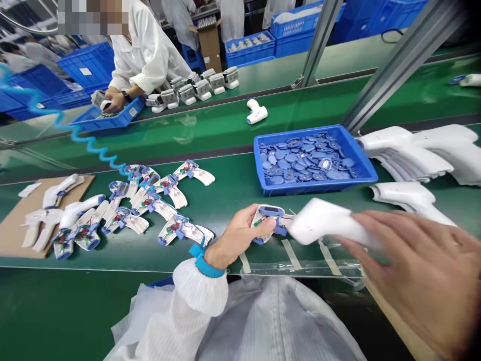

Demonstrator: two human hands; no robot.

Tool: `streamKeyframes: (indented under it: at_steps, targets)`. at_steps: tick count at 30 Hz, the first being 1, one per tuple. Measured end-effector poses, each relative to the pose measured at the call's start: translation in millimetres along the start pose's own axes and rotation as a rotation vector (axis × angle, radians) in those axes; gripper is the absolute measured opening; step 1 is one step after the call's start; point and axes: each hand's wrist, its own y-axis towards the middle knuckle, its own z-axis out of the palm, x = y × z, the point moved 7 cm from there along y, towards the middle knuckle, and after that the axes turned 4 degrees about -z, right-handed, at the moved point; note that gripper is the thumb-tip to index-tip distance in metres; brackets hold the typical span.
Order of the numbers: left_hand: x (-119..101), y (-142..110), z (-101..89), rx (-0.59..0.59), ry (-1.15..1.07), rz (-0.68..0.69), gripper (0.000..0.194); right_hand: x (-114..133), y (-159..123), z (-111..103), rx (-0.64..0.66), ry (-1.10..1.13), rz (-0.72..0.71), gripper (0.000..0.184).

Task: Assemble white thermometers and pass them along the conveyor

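My left hand (240, 233) is closed on an open thermometer half-shell (268, 220) with a blue part and wiring inside, held just above the green bench. My right hand (417, 265) grips a white thermometer cover (326, 220), its tip touching the half-shell. A blue wrist strap (205, 260) circles my left wrist, with a coiled blue cord (90, 143) running off to the left.
Several open half-shells (158, 200) lie left of my hands, more on a cardboard sheet (15, 220). A blue tray (358, 178) of blue parts sits ahead. White covers (421, 150) pile at right. Across the belt a person in white works over another blue tray (124, 116).
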Motion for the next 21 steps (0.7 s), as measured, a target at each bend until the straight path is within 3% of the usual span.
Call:
streamKeyframes:
  at_steps: [3, 5, 7, 10, 14, 17, 19, 21]
  targets:
    - [1.5, -0.1, -0.3, 0.014, 0.023, 0.025, 0.063, 68.4, 20.8, 3.3, -0.045, -0.122, -0.235, 0.025]
    - [4.2, -0.2, -3.6, -0.026, 0.09, 0.029, 0.064, 89.7, 29.6, 12.5, -0.064, -0.136, -0.336, 0.026]
    - [5.6, -1.8, -6.7, -0.064, 0.155, 0.041, 0.059, 93.7, 35.8, 25.0, -0.031, -0.107, -0.359, 0.031]
    - [5.5, -7.2, -3.8, -0.02, 0.221, 0.053, 0.057, 80.3, 40.0, 44.0, 0.142, 0.04, -0.246, 0.038]
    - [1.0, -14.8, -0.1, -0.009, 0.385, 0.059, 0.062, 56.9, 36.4, 55.4, 0.423, 0.303, 0.044, 0.036]
    - [-4.1, -16.9, 3.2, -0.016, 0.47, 0.147, 0.055, 59.9, 26.2, 63.1, 0.769, 0.608, 0.18, 0.041]
    - [-4.8, -17.9, 3.2, -0.063, 0.585, 0.231, 0.063, 68.9, 17.5, 63.9, 0.968, 0.853, 0.279, 0.044]
    - [-3.8, -20.4, -0.1, -0.161, 0.712, 0.322, 0.062, 74.1, 16.8, 58.8, 0.966, 1.026, 0.373, 0.048]
